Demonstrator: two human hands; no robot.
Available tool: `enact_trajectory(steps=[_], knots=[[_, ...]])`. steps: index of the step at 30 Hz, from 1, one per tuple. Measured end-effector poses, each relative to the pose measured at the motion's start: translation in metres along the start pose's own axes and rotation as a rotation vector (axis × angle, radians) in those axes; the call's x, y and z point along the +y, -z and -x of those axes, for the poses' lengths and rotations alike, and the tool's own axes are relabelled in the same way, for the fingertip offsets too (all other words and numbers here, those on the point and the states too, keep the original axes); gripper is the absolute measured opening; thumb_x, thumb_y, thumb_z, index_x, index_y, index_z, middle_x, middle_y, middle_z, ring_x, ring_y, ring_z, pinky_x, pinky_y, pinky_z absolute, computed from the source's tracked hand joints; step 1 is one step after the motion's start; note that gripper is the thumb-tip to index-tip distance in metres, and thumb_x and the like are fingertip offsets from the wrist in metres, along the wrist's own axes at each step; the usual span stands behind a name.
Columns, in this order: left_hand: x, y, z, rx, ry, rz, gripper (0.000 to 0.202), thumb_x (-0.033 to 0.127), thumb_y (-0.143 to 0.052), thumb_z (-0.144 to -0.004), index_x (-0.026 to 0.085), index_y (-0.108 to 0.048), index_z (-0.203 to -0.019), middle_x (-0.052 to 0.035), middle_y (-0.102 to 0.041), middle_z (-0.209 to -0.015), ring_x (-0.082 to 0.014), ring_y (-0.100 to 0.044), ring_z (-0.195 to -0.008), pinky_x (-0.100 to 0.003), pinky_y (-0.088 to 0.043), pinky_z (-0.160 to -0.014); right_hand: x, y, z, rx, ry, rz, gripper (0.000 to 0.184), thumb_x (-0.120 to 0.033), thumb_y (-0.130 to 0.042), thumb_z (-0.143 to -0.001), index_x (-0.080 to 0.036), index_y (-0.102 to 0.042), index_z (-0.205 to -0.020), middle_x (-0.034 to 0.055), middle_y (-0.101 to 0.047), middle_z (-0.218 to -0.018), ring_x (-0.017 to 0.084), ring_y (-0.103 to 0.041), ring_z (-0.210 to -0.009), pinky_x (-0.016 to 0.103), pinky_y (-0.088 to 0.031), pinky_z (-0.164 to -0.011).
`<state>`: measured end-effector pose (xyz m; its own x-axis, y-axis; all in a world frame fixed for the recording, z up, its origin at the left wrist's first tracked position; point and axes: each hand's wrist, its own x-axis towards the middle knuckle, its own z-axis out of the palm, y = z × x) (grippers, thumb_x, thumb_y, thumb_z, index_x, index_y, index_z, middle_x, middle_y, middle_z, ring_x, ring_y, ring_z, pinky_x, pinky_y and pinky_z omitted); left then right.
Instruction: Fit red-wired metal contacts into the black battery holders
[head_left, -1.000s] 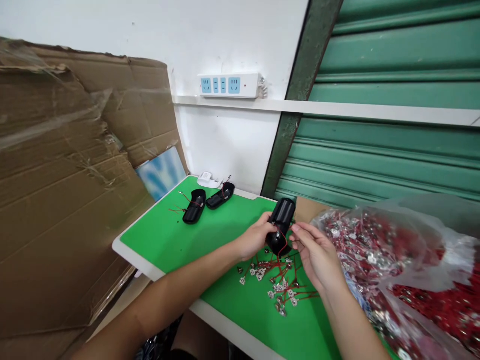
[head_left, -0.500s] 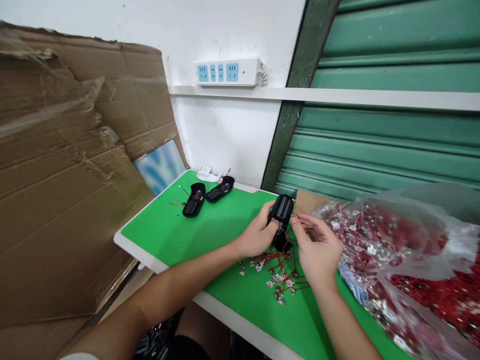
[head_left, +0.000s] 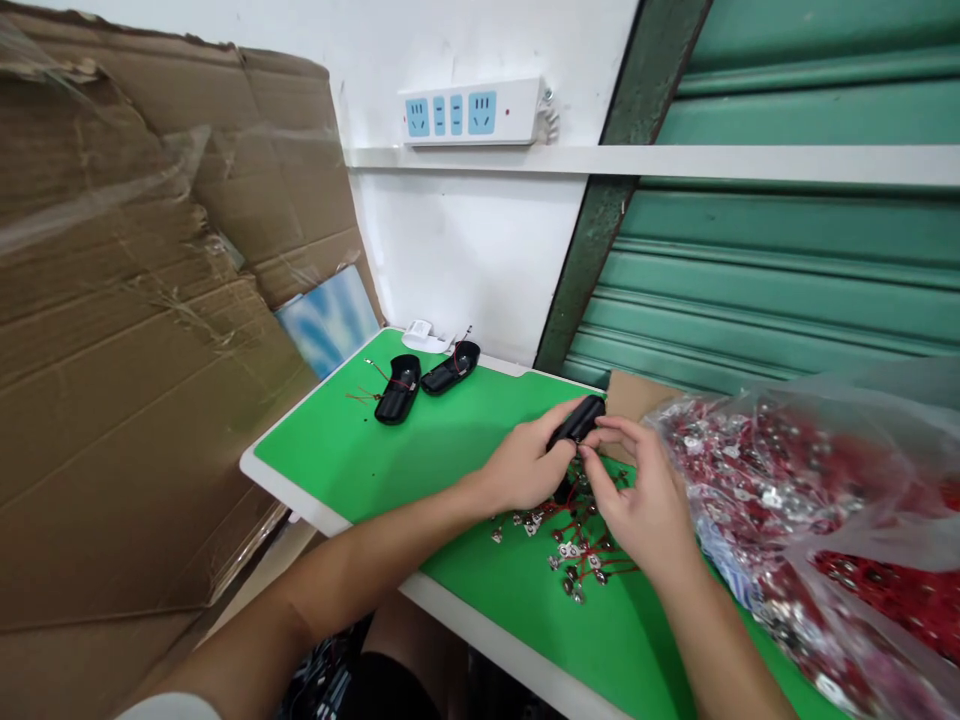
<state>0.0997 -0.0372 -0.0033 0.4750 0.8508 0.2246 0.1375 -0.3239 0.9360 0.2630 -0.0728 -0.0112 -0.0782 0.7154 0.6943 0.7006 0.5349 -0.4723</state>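
My left hand (head_left: 525, 465) is wrapped round a black plastic casing (head_left: 582, 418), tilted above the green tabletop (head_left: 450, 450), with the thumb along its near edge. My right hand (head_left: 646, 495) pinches at the casing's right edge, fingertips against it; what sits between them is too small to make out. Under both hands lie several small metal battery contacts (head_left: 574, 552) with red wires, scattered on the green surface. Farther left rest two similar black casings (head_left: 397, 390), hollow side up, with thin red wires sticking out.
At the right, a clear plastic bag (head_left: 757, 480) bulges with red-wired metal contacts. Cardboard (head_left: 150, 380) stands along the left side. A power strip (head_left: 472, 112) is fixed on the wall above a white rail. A small white object (head_left: 426, 335) lies at the table's back corner.
The casing in my left hand has been turned and tilted to the right. My right fingertips have moved in against its lower right edge. The whole view has shifted slightly.
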Motion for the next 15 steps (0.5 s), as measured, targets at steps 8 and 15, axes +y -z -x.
enact_trajectory(steps=[8,15], knots=[[0.0028,0.0018,-0.0002,0.0,0.014,-0.029,0.062,0.022,-0.042,-0.092,0.017,-0.045,-0.154,-0.0078,-0.064,-0.142,-0.0224,-0.063,-0.124,-0.035,-0.047,-0.11,-0.0043,-0.0052,0.0027,0.065,-0.037,-0.061,0.037,-0.023,-0.064,-0.094,-0.022,-0.047,-0.127,0.0035,-0.072,-0.096,0.018,-0.074,-0.094,0.033,-0.058,-0.088],[0.0055,0.0009,0.0012,-0.002,-0.001,-0.01,0.061,0.02,-0.041,-0.093,0.013,-0.045,-0.153,-0.0098,-0.063,-0.143,-0.0224,-0.061,-0.128,-0.035,-0.046,-0.112,-0.0044,-0.0027,0.001,0.056,-0.011,-0.058,0.037,-0.022,-0.066,-0.093,-0.023,-0.046,-0.124,0.0031,-0.073,-0.095,0.018,-0.075,-0.093,0.031,-0.059,-0.085]])
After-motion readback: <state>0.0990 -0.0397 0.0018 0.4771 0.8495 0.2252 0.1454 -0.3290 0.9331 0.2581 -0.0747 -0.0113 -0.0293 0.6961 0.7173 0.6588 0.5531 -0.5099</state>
